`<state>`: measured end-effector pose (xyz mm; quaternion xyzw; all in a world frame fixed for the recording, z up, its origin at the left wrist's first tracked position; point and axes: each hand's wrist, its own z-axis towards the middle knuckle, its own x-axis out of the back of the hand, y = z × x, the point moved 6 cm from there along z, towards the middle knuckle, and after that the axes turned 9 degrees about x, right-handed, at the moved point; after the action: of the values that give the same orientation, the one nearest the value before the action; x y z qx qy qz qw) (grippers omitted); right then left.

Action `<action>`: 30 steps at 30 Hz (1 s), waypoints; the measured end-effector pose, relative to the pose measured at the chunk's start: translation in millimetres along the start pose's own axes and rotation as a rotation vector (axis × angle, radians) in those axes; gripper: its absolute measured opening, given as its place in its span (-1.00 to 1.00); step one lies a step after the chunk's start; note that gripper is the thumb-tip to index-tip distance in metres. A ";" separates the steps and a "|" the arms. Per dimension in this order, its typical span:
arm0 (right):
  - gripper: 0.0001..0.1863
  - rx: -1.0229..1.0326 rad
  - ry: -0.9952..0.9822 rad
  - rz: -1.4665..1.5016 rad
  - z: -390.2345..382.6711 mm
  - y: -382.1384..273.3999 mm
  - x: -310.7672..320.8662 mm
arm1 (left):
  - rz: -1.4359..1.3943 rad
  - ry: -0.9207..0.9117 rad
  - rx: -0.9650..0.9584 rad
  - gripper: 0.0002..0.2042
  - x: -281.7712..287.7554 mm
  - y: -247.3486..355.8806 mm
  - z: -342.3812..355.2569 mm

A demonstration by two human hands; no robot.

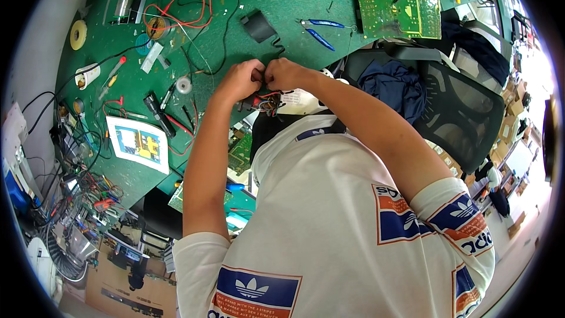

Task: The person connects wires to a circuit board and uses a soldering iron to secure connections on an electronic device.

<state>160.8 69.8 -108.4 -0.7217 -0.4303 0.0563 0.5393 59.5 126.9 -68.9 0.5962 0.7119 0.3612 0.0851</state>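
Close together at the bench's front edge, my left hand (240, 80) and my right hand (287, 75) are both closed, fingertips pinched and nearly meeting. Something small and dark shows between them, too hidden to name. Just below them is a bundle of red and dark wires (268, 103), beside a white casing (301, 101) partly covered by my right forearm. Beyond the fingers lies a flat black piece (258, 26), and a curled black strip (278, 45) runs from near it toward my right hand.
Blue-handled pliers (322, 30) and a green circuit board (397, 6) lie to the right. Left are a black flashlight (158, 113), a printed sheet (138, 143), red test leads (194, 3), a solder spool (125, 9) and a tape roll (77, 35). A mesh chair (456, 106) stands at right.
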 end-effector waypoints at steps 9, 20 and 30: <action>-0.80 -0.012 0.020 0.042 -0.8 2.5 -0.5 | -0.028 -0.017 0.029 -0.73 0.1 -9.2 4.2; -0.78 -0.018 0.015 0.024 -1.3 1.0 0.9 | 0.023 -0.023 0.040 -0.74 0.0 -15.2 6.7; -0.78 -0.016 0.026 0.045 -1.6 1.7 1.4 | 0.086 -0.055 0.097 -0.74 2.1 -9.4 2.0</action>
<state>163.5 69.5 -108.6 -0.7362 -0.4074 0.0555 0.5375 52.6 129.3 -75.5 0.6395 0.6996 0.3131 0.0598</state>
